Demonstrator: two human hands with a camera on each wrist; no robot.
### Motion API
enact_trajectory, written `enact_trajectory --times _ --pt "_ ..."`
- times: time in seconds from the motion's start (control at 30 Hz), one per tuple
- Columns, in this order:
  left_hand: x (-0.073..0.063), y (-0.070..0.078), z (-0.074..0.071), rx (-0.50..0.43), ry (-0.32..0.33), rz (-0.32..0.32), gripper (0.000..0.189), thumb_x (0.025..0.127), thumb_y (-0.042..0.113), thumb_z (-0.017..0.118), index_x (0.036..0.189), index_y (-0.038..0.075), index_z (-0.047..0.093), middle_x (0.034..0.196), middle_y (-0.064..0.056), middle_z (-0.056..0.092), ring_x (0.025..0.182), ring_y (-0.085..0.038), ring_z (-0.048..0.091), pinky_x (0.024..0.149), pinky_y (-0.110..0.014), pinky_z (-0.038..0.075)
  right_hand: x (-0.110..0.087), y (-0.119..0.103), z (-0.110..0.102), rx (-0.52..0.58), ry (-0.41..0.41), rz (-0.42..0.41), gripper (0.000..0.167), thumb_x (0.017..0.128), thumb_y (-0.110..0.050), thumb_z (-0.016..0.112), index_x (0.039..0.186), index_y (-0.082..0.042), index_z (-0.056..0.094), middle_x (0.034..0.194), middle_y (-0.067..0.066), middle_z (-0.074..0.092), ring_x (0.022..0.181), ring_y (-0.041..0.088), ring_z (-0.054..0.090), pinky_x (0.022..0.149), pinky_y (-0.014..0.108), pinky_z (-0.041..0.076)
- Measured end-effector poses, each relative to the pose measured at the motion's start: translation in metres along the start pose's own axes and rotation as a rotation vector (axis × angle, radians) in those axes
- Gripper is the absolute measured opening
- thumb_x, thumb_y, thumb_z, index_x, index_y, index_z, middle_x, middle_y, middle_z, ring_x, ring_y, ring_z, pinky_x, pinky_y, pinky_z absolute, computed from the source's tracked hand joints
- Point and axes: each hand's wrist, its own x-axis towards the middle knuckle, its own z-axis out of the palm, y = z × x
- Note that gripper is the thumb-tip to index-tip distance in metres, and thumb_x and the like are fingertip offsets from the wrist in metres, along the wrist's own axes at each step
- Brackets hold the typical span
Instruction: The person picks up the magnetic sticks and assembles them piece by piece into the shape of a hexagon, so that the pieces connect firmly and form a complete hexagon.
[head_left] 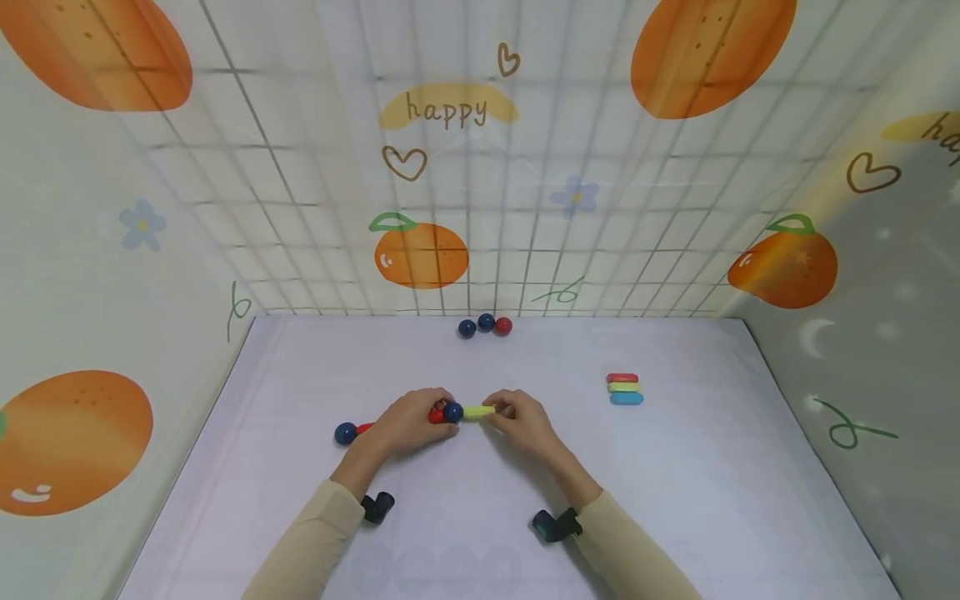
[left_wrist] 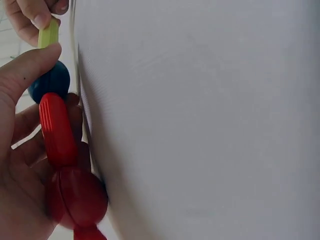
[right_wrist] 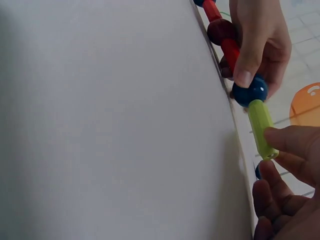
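Observation:
A chain of balls and rods lies across both hands. My left hand point(head_left: 415, 422) grips it by a blue ball point(left_wrist: 57, 81) and the red rod point(left_wrist: 58, 131) behind that ball. Further back come a dark red ball point(left_wrist: 76, 196), another red rod point(right_wrist: 212, 10) and a blue ball point(head_left: 346, 433) at the far left end. Between thumb and fingers, my right hand point(head_left: 522, 422) pinches a yellow-green rod point(right_wrist: 261, 127), whose other end meets the blue ball under my left thumb. A small hole shows in the rod's free end in the right wrist view.
Two blue balls point(head_left: 467, 328) and a red ball point(head_left: 503, 327) sit together at the table's back edge. Right of the hands, a red rod point(head_left: 622, 378), a yellow rod point(head_left: 624, 387) and a blue rod point(head_left: 626, 399) lie side by side. Printed cloth walls enclose the white table point(head_left: 712, 500).

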Motion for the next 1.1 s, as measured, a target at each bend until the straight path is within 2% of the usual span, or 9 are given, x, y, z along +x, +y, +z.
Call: enact_trajectory --times 0.2,0.47,0.77,0.93,1.1 --pt "0.007 0.004 0.005 0.028 -0.006 0.028 0.039 0.089 0.036 0.077 0.122 0.02 0.066 0.117 0.004 0.063 0.107 -0.016 0.058 0.095 -0.042 0.049 0.004 0.001 0.009 0.007 -0.019 -0.047 0.018 0.09 -0.013 0.075 0.107 -0.013 0.074 0.09 0.0 0.06 0.073 0.013 0.056 0.061 0.026 0.048" --pt "0.01 0.005 0.009 0.004 -0.026 0.073 0.027 0.092 0.027 0.075 0.117 0.02 0.068 0.108 0.008 0.063 0.101 -0.014 0.057 0.092 -0.04 0.048 0.004 -0.009 0.017 0.018 -0.035 -0.041 0.018 0.091 -0.016 0.074 0.109 -0.014 0.074 0.089 0.0 0.059 0.069 0.013 0.054 0.057 0.025 0.046" --pt "0.008 0.007 0.007 -0.021 -0.026 0.055 0.022 0.092 0.026 0.075 0.112 0.021 0.069 0.103 0.01 0.062 0.097 -0.015 0.057 0.091 -0.041 0.049 0.004 -0.008 0.016 0.01 -0.038 -0.041 0.018 0.092 -0.017 0.073 0.11 -0.015 0.073 0.091 -0.001 0.059 0.069 0.013 0.054 0.057 0.026 0.045" --pt "0.007 0.008 0.007 -0.029 -0.031 0.032 0.023 0.093 0.029 0.074 0.114 0.022 0.068 0.104 0.01 0.062 0.098 -0.014 0.057 0.091 -0.041 0.049 0.009 0.0 0.007 0.007 0.006 -0.009 0.016 0.095 -0.023 0.07 0.11 -0.017 0.072 0.093 -0.003 0.062 0.077 0.014 0.056 0.064 0.029 0.048" --pt "0.008 0.008 0.007 -0.017 -0.032 0.016 0.026 0.093 0.03 0.073 0.116 0.021 0.068 0.111 0.007 0.063 0.102 -0.015 0.057 0.095 -0.042 0.047 0.029 0.01 -0.01 0.056 0.121 0.049 0.017 0.097 -0.021 0.068 0.111 -0.013 0.071 0.094 0.001 0.064 0.085 0.019 0.058 0.072 0.033 0.048"
